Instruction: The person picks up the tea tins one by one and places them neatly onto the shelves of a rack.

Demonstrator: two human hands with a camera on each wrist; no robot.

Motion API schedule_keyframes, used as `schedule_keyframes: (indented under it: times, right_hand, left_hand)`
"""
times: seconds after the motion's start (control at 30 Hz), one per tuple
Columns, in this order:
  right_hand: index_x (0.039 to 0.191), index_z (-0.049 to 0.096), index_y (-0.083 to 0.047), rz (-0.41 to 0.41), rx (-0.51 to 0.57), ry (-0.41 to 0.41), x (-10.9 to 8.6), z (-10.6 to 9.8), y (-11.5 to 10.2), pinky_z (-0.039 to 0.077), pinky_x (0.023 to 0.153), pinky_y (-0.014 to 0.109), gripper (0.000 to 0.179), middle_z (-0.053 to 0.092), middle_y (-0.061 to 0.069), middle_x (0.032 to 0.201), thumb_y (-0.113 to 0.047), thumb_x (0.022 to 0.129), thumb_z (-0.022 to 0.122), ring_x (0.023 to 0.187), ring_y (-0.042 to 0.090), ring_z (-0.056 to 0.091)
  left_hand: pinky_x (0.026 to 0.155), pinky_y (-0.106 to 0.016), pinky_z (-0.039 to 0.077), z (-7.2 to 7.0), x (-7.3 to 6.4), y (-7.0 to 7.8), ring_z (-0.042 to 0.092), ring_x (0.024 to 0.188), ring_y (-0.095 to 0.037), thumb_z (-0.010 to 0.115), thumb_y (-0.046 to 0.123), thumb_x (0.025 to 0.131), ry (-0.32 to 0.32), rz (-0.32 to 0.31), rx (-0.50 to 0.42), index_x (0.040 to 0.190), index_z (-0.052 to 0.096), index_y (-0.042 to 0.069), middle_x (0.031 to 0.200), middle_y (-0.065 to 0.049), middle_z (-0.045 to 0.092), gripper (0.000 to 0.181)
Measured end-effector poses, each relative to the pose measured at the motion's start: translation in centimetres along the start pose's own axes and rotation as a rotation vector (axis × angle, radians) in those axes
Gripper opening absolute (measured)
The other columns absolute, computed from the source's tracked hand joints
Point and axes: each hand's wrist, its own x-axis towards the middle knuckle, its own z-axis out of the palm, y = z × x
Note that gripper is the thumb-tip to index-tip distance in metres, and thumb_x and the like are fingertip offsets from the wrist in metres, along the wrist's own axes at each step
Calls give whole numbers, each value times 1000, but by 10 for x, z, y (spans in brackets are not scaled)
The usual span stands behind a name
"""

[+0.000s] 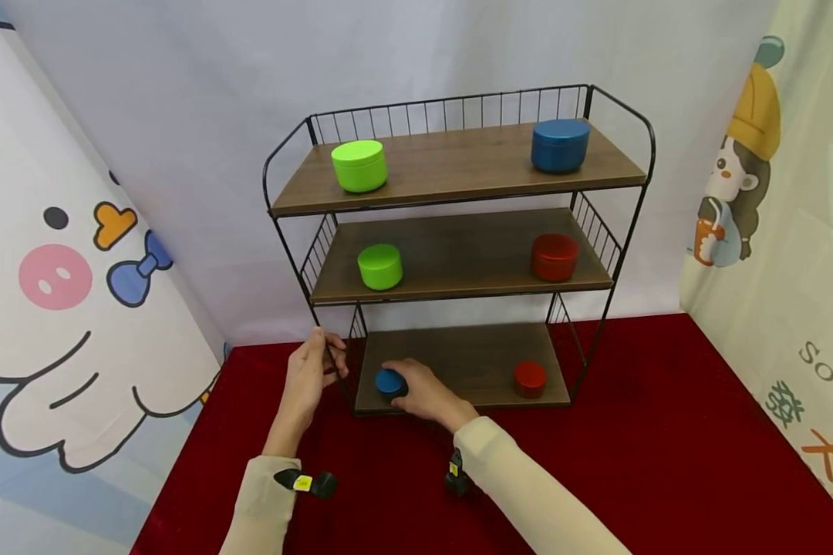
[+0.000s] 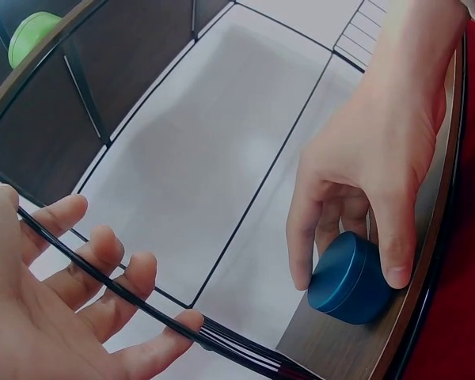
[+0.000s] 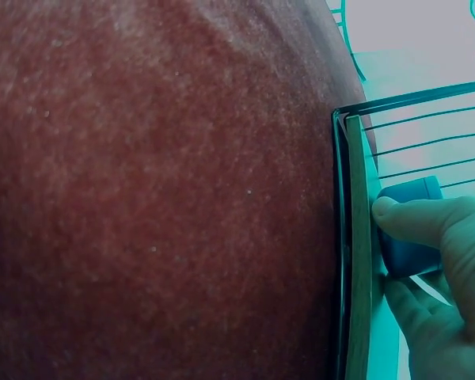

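Observation:
My right hand [image 1: 426,391] grips a small blue round tin with a lid [image 1: 389,381] at the left end of the bottom shelf [image 1: 458,354]. In the left wrist view, thumb and fingers lie on opposite sides of the blue tin [image 2: 348,277], which is tilted over the shelf board. The right wrist view shows the thumb across its side, near the board's front edge. My left hand [image 1: 312,370] is at the rack's front left post [image 1: 328,351], its loosely spread fingers [image 2: 142,273] behind that post in the left wrist view.
On the top shelf stand a green tin [image 1: 359,166] and a large blue tin [image 1: 560,146]. The middle shelf bears a green tin [image 1: 380,267] and a red tin [image 1: 554,257]. A small red tin [image 1: 530,378] sits at bottom right. Red cloth [image 1: 639,462] covers the table.

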Motion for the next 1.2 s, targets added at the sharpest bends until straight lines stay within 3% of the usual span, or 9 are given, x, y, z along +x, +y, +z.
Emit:
schedule_keyframes:
  times: [0.43, 0.9, 1.1, 1.2]
  right_hand:
    - [148, 51, -4, 16, 44, 18, -1, 3, 4, 48, 110, 50, 65, 54, 21, 145, -7, 90, 80, 132, 37, 55]
    - [150, 49, -4, 36, 61, 42, -3, 6, 9, 46, 111, 51, 68, 52, 21, 148, -7, 89, 81, 135, 38, 53]
    - [152, 45, -5, 49, 97, 65, -9, 8, 8, 46, 112, 52, 72, 50, 22, 149, -6, 90, 80, 137, 39, 51]
    - [153, 44, -5, 44, 118, 70, -16, 8, 6, 45, 113, 52, 73, 49, 22, 150, -6, 89, 80, 138, 39, 50]
  left_hand:
    - [74, -33, 59, 2, 0, -1, 60, 75, -21, 32, 54, 110, -4, -5, 7, 110, 60, -1, 83, -12, 57, 62]
    - [76, -35, 59, 3, 1, -2, 60, 75, -20, 31, 54, 110, -11, -4, -10, 109, 60, -2, 83, -10, 56, 62]
    - [76, -32, 60, 2, 0, -7, 61, 76, -19, 32, 53, 110, 21, 14, -3, 110, 61, -3, 84, -13, 58, 63]
    - [80, -27, 58, 0, -2, -17, 64, 86, -17, 35, 50, 111, 80, 48, 56, 110, 65, -5, 94, -16, 64, 63]
